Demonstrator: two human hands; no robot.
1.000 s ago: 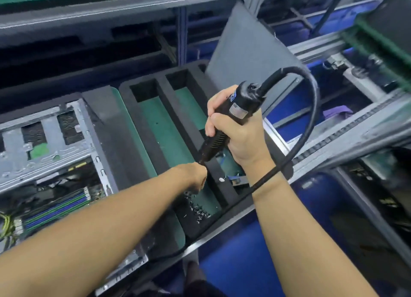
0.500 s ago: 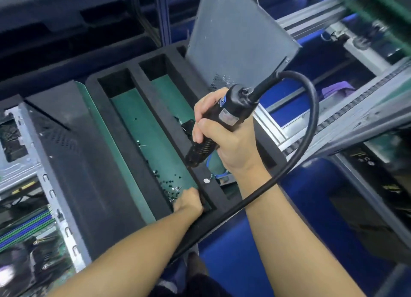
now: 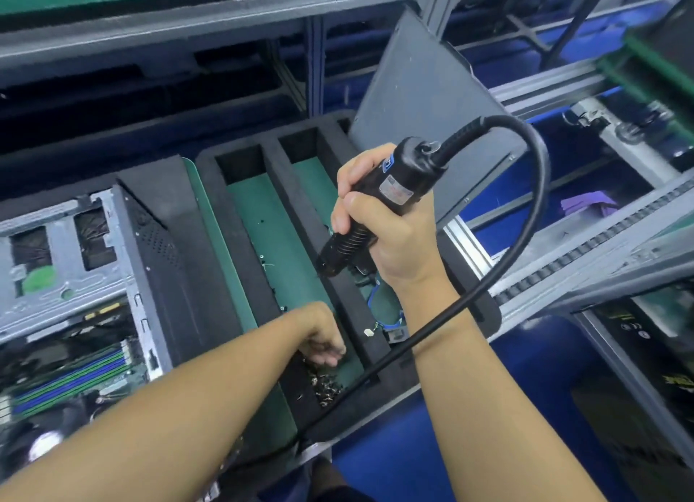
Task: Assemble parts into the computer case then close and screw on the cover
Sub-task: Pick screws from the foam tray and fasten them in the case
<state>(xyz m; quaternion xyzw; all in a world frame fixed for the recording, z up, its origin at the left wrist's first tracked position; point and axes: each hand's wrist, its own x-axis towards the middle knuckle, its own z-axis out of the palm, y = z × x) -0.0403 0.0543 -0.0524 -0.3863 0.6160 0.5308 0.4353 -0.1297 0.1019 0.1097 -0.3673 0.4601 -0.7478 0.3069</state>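
Diff vs 0.5 s ago: the view has swung back left, so more of the open grey steel computer case (image 3: pixel 124 246) is in frame, well left of both hands. My left hand (image 3: pixel 319 329) hasn't left the near end of the tray's left slot. My right hand (image 3: pixel 398 246) hasn't changed its hold.

Right hand: fist wrapped round the black corded electric screwdriver (image 3: pixel 394 186), thumb on top. The tip points down-left and hovers over the foam divider (image 3: pixel 300 216). Its black cable (image 3: pixel 542 201) loops out right of the fist and passes back under that wrist.

Left hand: below the driver tip, fingers (image 3: pixel 332 356) curled down. The pile of small dark screws (image 3: pixel 326 387) sits just on its near side. Can't tell whether the fingers pinch one.

Counts:
- 1 driver, 1 cable.
- 1 black foam tray (image 3: pixel 219 216) with 2 long green-floored slots open. The corner of a third shows beyond the right fist.
- 1 flat grey metal side panel (image 3: pixel 413 96), leaning tilted beyond the right fist.
- 1 case.
- 1 thin blue wire (image 3: pixel 373 302) in the slot under the right wrist.
- Screws: one heap plus a few strays beyond the left hand, too small to count.
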